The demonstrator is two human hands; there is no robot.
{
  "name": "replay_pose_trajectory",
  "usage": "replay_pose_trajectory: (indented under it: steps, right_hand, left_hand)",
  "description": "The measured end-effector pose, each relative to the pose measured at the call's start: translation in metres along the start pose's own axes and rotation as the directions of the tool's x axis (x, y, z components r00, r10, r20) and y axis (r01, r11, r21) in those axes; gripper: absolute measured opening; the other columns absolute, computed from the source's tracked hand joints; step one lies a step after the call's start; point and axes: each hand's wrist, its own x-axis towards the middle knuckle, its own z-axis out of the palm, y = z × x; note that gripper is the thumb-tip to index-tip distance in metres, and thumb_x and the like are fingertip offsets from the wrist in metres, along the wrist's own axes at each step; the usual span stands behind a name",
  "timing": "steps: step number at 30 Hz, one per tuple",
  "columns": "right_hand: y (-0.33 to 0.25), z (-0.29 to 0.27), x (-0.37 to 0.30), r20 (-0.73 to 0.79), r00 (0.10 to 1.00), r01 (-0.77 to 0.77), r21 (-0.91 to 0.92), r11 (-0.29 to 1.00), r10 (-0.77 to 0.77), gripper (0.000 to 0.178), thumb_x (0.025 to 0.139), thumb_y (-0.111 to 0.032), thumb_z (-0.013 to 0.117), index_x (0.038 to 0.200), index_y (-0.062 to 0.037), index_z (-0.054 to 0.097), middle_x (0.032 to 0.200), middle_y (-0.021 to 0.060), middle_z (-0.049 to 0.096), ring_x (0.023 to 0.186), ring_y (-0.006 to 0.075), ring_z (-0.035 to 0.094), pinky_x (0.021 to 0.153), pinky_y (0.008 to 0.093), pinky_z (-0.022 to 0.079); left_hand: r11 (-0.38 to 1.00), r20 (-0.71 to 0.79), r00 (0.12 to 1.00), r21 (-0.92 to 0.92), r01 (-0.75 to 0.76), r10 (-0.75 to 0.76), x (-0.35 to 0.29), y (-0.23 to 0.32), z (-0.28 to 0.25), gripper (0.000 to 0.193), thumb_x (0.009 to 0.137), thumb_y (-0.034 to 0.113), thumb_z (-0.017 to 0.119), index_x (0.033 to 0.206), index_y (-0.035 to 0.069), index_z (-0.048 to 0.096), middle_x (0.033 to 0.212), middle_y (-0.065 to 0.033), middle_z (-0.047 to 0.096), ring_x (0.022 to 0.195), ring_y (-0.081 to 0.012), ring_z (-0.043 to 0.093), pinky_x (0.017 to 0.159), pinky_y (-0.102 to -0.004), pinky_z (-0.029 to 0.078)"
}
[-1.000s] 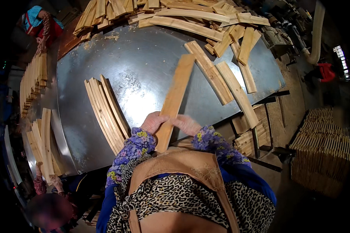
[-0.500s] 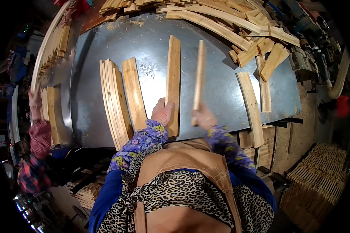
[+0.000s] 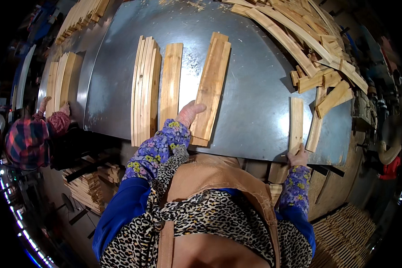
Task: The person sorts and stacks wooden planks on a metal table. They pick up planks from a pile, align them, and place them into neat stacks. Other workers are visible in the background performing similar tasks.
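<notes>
Two wooden boards (image 3: 212, 87), one lying over the other with edges slightly offset, rest on the metal tabletop in front of me. My left hand (image 3: 191, 113) is closed on their near end, thumb across the top one. Off to the right, my right hand (image 3: 298, 156) grips the near end of a single narrow board (image 3: 296, 118), which lies at the table's right side. Left of the paired boards lie one flat board (image 3: 171, 80) and a row of several boards (image 3: 145, 89) standing on edge side by side.
A jumbled heap of boards (image 3: 290, 35) covers the table's far right. At the left, a co-worker in a checked top (image 3: 29, 143) has both hands on boards (image 3: 62, 82). Stacked wood (image 3: 82, 187) sits below the table at left, with slatted stacks (image 3: 344, 236) on the floor at right.
The board my right hand carried now appears to lie on the one under my left hand. My right hand has moved right onto another board. The view has shifted; the co-worker's hands moved.
</notes>
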Motion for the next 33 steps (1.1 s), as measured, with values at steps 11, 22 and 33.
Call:
replay_pose_trajectory:
  steps: [11,22,33]
  right_hand:
    - [-0.364,-0.02,-0.019,0.462,0.761,-0.197,0.833,0.516,-0.455,0.064,0.109,-0.046,0.061,0.152,0.0014,0.066,0.11,0.0145,0.078,0.09,0.0227,0.076,0.08,0.0367,0.063]
    - [-0.486,0.05,-0.096,0.522,0.32,-0.699,0.694,0.175,-0.791,0.059,0.101,-0.043,0.084,0.144,-0.0059,0.068,0.128,0.014,0.076,0.113,0.0268,0.078,0.086,0.0416,0.07]
    - [-0.484,0.046,-0.094,0.562,0.265,-0.746,0.634,0.203,-0.783,0.059,0.094,-0.039,0.091,0.133,0.0,0.071,0.112,0.02,0.082,0.1,0.035,0.082,0.085,0.0522,0.072]
  left_hand:
    - [0.953,-0.043,0.997,-0.296,-0.067,0.057,-0.008,0.007,-0.023,0.06,0.104,0.033,0.071,0.155,0.003,0.063,0.138,-0.0209,0.076,0.116,-0.0342,0.079,0.097,-0.0504,0.068]
    - [0.77,-0.143,0.946,0.621,-0.144,0.292,0.035,-0.027,-0.079,0.061,0.113,0.056,0.057,0.133,0.001,0.076,0.13,-0.0261,0.077,0.123,-0.043,0.071,0.11,-0.047,0.054]
    - [0.283,-0.227,0.8,0.956,0.075,0.555,-0.019,-0.044,-0.097,0.089,0.088,0.036,0.087,0.161,0.002,0.048,0.167,-0.0317,0.038,0.149,-0.0506,0.046,0.12,-0.0562,0.049]
